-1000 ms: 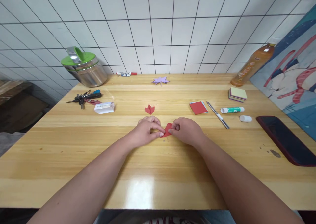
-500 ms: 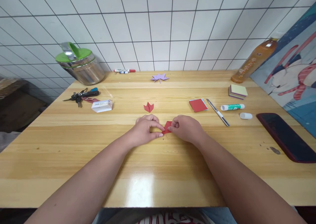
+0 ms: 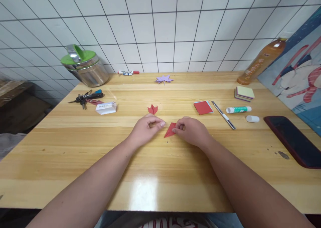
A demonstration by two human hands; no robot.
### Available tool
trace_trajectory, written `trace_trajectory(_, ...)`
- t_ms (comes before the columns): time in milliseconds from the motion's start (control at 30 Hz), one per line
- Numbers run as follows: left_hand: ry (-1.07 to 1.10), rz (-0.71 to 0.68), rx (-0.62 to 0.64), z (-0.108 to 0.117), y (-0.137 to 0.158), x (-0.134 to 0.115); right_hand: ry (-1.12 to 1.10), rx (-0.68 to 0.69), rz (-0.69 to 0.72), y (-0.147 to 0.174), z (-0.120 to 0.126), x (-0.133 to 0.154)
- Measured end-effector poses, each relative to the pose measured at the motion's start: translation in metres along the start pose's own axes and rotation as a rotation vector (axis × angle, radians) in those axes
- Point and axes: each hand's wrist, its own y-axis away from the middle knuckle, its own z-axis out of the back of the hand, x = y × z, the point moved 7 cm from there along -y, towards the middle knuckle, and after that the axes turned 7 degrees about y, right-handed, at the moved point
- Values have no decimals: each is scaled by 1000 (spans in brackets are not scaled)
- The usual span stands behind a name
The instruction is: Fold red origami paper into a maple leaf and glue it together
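Head view: the folding looks part-way along, judging by what lies here. The folded red paper sits on the wooden table just ahead of the wearer, creased to a point aimed at about seven o'clock. The right hand pinches its right side; the left hand is narrow, thumb and forefinger tips close together and apart from the paper, though I cannot tell whether they touch. Taking the paper as the dial's centre, a three-pointed red piece at about half past ten seems finished, as does the purple star shape at twelve. Flat red sheet, at two, appears unfolded; this paper's remaining folds cannot be counted. Keys lie towards half past nine, a steel canister at ten, a bottle at two, a phone at three. White tiled wall rises behind.
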Motion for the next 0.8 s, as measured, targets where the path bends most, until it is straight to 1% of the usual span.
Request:
trace_trajectory(33, 70, 53, -54, 5, 1, 1, -68, -72, 11, 0, 5, 0)
trace_trajectory(67, 142, 114, -74, 7, 3, 3, -148, -153, 16, 0, 10, 0)
trace_trajectory(100, 216, 175, -59, 6, 6, 4, -236, -229, 15, 1, 14, -1)
trace_trajectory(167, 365, 278, 85, -10, 14, 2, -396, -312, -3, 3, 17, -1)
trace_trajectory(200, 460, 289, 122, -17, 18, -1, -451, -320, -9, 4, 16, 1)
trace_trajectory(233, 550, 261, 105, -21, 20, -6, -473, -325, -3, 5, 15, 5)
trace_trajectory(300, 665, 214, 19, -22, 23, -12, -444, -364, 52, 8, 16, 16)
trace_trajectory(333, 694, 209, -27, -21, 24, -12, -416, -385, 91, 10, 17, 22)
trace_trajectory(400, 666, 220, -81, -18, 25, -11, -389, -433, 151, 16, 20, 31)
trace_trajectory(500, 439, 195, -77, -10, 23, -12, -405, -498, 190, 23, 30, 33)
trace_trajectory(533, 356, 170, -71, -7, 23, -14, -399, -490, 213, 24, 33, 34)
trace_trajectory(600, 248, 136, -81, -3, 22, -18, -344, -388, 284, 25, 33, 39)
trace_trajectory(667, 247, 138, -131, 1, 23, -19, -284, -270, 330, 24, 27, 44)
trace_trajectory(733, 339, 151, -155, 1, 23, -19, -331, -245, 285, 23, 24, 43)
trace_trajectory(800, 450, 149, -121, -5, 22, -18, -494, -266, 189, 21, 21, 37)
